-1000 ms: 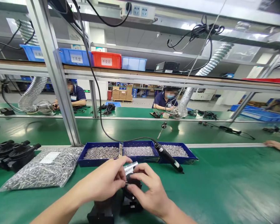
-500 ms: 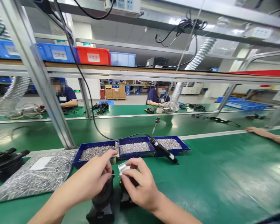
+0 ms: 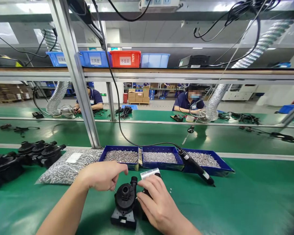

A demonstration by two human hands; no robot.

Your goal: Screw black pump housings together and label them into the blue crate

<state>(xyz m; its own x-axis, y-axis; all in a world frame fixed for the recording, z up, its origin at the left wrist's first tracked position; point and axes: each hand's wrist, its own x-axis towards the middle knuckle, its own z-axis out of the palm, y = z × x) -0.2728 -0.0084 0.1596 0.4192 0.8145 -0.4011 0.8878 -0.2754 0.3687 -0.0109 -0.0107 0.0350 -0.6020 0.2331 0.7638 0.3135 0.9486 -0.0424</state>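
A black pump housing (image 3: pixel 124 198) stands on the green bench in front of me, its round cover facing up and a short spout at its upper right. My left hand (image 3: pixel 104 176) is closed at the housing's left rim, pinching a thin metal screw (image 3: pixel 115 192). On the other side, my right hand (image 3: pixel 156 204) is closed too, its thumb and fingertips at the right rim with a small screw tip (image 3: pixel 136 197) showing. A shiny silver cylindrical part (image 3: pixel 150 173) lies just beyond the right hand, beside a dark part mostly hidden by it.
Blue trays of small metal fasteners (image 3: pixel 159 157) line up behind the hands. An electric screwdriver (image 3: pixel 198 168) rests across the right trays, its cable rising overhead. A bag of screws (image 3: pixel 71 164) and several black housings (image 3: pixel 41 151) sit left. Two people work across the bench.
The view has turned left and the pump housing shows more fully. Both hands have lowered and moved apart, from above the housing to its two sides.
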